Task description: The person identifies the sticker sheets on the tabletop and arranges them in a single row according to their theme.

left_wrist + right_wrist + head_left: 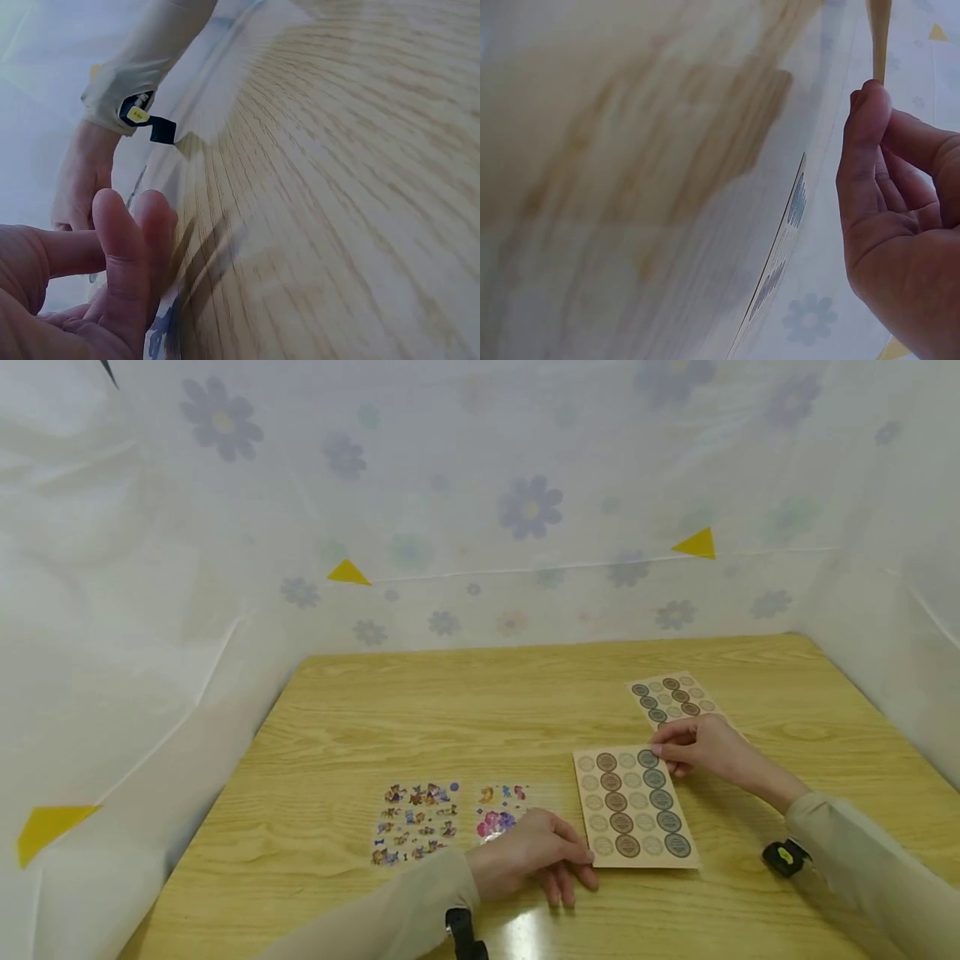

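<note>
A tan sheet of round stickers (636,810), printed in brown, grey and cream rows, is held by two opposite corners in the head view. My right hand (701,747) pinches its upper right corner between thumb and fingers. At the lower left corner, my left hand (531,852) grips the edge with its thumb and forefinger, the other fingers extended below. In the right wrist view the sheet shows as a thin edge (879,45) rising from the pinching fingertips (871,101). The left wrist view shows my left hand's fingers (124,262) close over the wood.
A second sheet of round stickers (678,700) lies at the back right, partly behind my right hand. Two clear sheets of cartoon stickers, one with puppies (416,822) and one with ponies (498,820), lie left of centre. Flowered white cloth (450,527) surrounds the wooden table (420,710).
</note>
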A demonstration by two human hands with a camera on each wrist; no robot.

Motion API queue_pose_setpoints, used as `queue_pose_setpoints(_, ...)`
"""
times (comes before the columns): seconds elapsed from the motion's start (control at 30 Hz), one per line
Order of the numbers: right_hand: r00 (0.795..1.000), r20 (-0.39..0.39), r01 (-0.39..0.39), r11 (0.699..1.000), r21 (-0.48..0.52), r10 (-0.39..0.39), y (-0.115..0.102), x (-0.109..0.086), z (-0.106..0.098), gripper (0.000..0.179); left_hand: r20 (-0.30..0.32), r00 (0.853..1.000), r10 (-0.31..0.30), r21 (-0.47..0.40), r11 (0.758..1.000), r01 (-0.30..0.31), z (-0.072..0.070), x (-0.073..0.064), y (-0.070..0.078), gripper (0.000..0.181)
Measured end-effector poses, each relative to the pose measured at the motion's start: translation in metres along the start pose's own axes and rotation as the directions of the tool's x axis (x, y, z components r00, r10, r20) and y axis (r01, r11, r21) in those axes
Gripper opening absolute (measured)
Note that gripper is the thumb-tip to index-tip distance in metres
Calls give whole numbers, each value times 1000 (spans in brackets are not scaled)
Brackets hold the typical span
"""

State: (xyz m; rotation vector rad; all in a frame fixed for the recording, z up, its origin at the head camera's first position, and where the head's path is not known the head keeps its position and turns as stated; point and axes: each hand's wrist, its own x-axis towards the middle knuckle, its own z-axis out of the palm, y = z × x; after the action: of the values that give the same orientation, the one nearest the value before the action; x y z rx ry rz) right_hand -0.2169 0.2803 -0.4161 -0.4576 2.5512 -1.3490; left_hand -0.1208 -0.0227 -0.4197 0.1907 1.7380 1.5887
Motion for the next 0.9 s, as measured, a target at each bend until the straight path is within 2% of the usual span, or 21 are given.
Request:
queue_pose_setpoints(0.07, 1000, 5, 1, 1000, 6, -1, 0, 0, -1, 22, -21, 999, 28, 51, 998, -27, 0, -4, 2, 13)
queue_pose_setpoints(0.13, 1000, 1, -2, 1000, 6, 2, 0, -1, -1, 21, -46, 995, 89, 160, 984, -81, 1, -8, 5, 12)
queue_pose_setpoints(0.2, 1000, -3, -3, 1000, 2, 3, 0, -1, -1, 22, -64, 979, 191, 335, 929, -159, 3, -11, 7, 10)
queue_pose_setpoints(0.23, 1000, -5, -4, 1000, -4, 4, 0, -1, -1, 22, -57, 967, 248, 433, 879, -200, 4, -12, 7, 9)
queue_pose_setpoints(0.27, 1000, -5, -6, 1000, -6, 6, 1, -1, -1, 22, -42, 950, 309, 539, 808, -239, 5, -13, 7, 7)
queue_pose_setpoints(0.33, 1000, -8, -5, 1000, -11, 5, 2, 0, -1, 21, 25, 911, 411, 719, 625, -302, 9, -14, 7, 5)
queue_pose_setpoints(0.4, 1000, -9, -2, 1000, -20, 2, 2, 0, 0, 21, 144, 879, 455, 850, 399, -345, 12, -16, 4, 13)
queue_pose_setpoints(0.43, 1000, -9, -1, 1000, -23, 1, 2, 0, 0, 21, 201, 870, 450, 890, 286, -354, 15, -18, 3, 20)
queue_pose_setpoints(0.47, 1000, -8, 0, 1000, -27, 0, 2, 0, 0, 21, 251, 870, 425, 915, 189, -357, 17, -20, 2, 29)
queue_pose_setpoints(0.53, 1000, -3, 4, 999, -35, -4, 2, 0, 1, 20, 336, 877, 345, 930, 27, -367, 20, -24, -1, 44)
queue_pose_setpoints(0.57, 1000, 2, 5, 999, -35, -5, 2, 0, 1, 20, 366, 877, 310, 927, -43, -372, 22, -25, -3, 51)
queue_pose_setpoints(0.63, 1000, 6, 1, 999, -35, -1, 1, 0, 2, 19, 390, 886, 251, 921, -108, -374, 23, -28, -7, 57)
queue_pose_setpoints(0.73, 1000, 12, 8, 999, -45, -8, 1, 0, 3, 17, 416, 876, 243, 907, -180, -380, 24, -30, -11, 60)
queue_pose_setpoints(0.8, 1000, 3, 6, 998, -66, -6, 1, 0, 3, 15, 424, 870, 251, 902, -199, -382, 23, -30, -13, 59)
queue_pose_setpoints(0.9, 1000, -4, 12, 995, -98, -13, -1, -1, 2, 15, 432, 867, 247, 898, -205, -390, 22, -29, -13, 59)
